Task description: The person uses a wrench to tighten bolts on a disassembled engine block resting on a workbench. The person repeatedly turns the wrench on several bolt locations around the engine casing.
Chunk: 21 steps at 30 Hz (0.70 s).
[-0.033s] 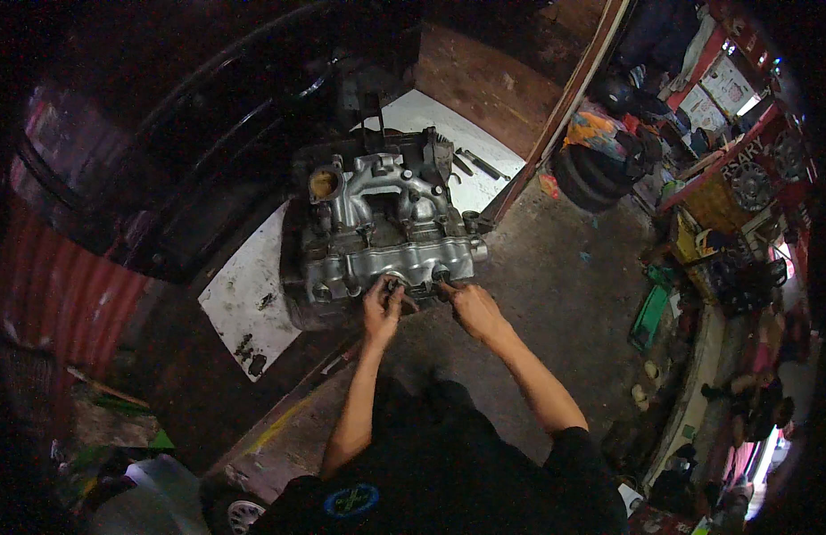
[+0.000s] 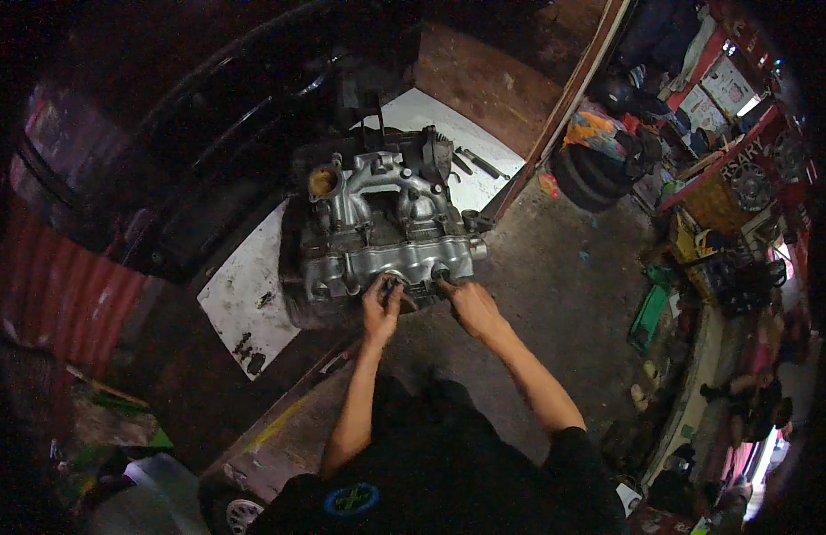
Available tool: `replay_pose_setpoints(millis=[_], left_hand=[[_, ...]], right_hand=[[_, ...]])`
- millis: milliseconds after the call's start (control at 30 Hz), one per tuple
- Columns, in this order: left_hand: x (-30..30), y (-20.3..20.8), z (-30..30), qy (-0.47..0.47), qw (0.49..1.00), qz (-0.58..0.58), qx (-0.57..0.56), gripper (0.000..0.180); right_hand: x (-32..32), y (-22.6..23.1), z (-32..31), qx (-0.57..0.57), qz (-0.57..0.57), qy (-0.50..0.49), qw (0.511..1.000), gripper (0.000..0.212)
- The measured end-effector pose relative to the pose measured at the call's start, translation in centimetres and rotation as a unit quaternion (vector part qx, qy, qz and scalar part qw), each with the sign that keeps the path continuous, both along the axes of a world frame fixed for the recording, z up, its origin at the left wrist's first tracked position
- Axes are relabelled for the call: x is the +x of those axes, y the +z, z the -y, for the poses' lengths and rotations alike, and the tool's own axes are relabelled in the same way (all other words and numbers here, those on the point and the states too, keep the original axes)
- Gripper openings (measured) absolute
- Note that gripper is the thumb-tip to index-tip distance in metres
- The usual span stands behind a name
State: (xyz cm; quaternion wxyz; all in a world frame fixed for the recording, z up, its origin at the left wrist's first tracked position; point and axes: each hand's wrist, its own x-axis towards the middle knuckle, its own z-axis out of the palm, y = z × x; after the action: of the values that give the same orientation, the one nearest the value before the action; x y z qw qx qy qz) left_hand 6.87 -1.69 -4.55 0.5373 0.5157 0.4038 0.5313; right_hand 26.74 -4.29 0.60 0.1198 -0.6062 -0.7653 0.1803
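Engine: silver cast metal, grimy; round inlet, tan inside, at far-left corner; sits on white board. Both forearms stretched to engine's near edge. Left hand: thumb, fingertips curled together there; right hand: fingers at dark round port. Cannot tell whether either grips anything. Yellow crate-like thing well right of engine, contents unclear.

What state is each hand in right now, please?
Left hand: partly curled at the engine's near side; whether it holds anything cannot be told.
Right hand: partly curled at the same side; grip also unclear.
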Motion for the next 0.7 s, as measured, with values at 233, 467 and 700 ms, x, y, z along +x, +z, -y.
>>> replay_pose_setpoints(millis=[233,467,700], left_hand=[[0.5,2.0,-0.3,0.011,1.0,0.015,0.025,0.014],[0.3,1.3,-1.0,-0.006,1.0,-0.002,-0.006,0.014],[0.1,1.1,-0.5,0.003,0.999,-0.041,-0.021,0.015]], right_hand=[[-0.2,0.7,-1.6,0.013,0.004,0.0,1.0,0.055],[-0.1,0.1,-0.6,0.037,0.037,0.011,0.999,0.056],[-0.2,-0.9,-1.1,0.044,0.024,-0.006,0.999,0.054]])
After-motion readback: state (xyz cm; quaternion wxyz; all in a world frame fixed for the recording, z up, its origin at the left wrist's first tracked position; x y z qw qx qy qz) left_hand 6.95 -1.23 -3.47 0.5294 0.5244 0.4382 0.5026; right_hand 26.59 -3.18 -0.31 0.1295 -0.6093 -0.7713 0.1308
